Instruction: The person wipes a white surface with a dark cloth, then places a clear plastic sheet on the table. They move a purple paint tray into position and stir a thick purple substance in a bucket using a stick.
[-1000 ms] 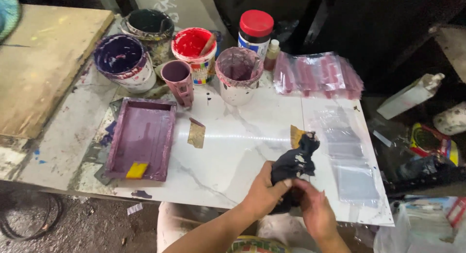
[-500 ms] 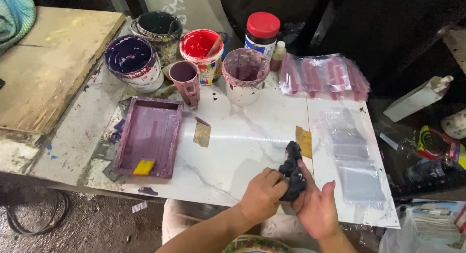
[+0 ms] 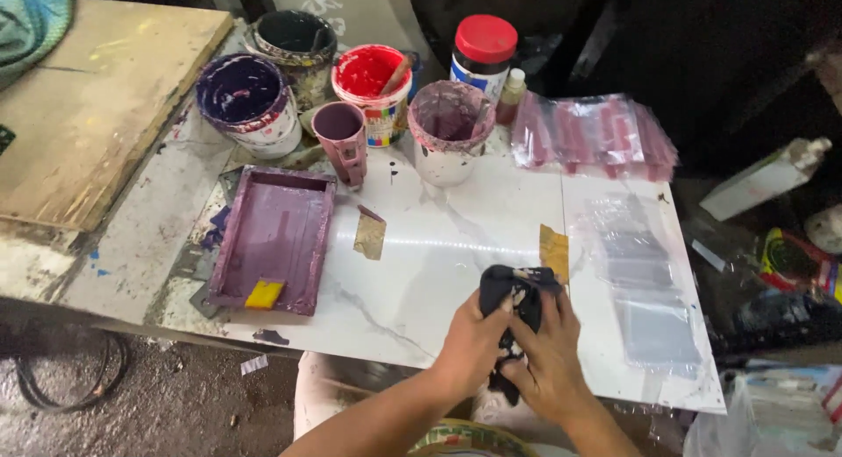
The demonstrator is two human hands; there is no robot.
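Both of my hands press together around a dark, ink-stained rag (image 3: pixel 513 286) at the near edge of the white marble-patterned tabletop (image 3: pixel 438 246). My left hand (image 3: pixel 474 343) grips the rag from the left. From the right, my right hand (image 3: pixel 548 360) closes over its lower part. The rag's top bunches above my fingers, beside a small tan card (image 3: pixel 554 251). Transparent plastic sheets (image 3: pixel 645 290) lie just right of my hands.
A purple-stained tray (image 3: pixel 272 238) with a yellow piece (image 3: pixel 264 293) sits at the left. Behind stand a purple mug (image 3: pixel 340 141), several paint pots (image 3: pixel 241 102) (image 3: pixel 373 80) (image 3: pixel 447 128), a red-lidded jar (image 3: pixel 484 53) and pink packets (image 3: pixel 596 132). A wooden board (image 3: pixel 88 97) lies far left.
The rag was held up and loose, then bunched lower between my hands. My hands have closed more tightly over it, near the tan card.
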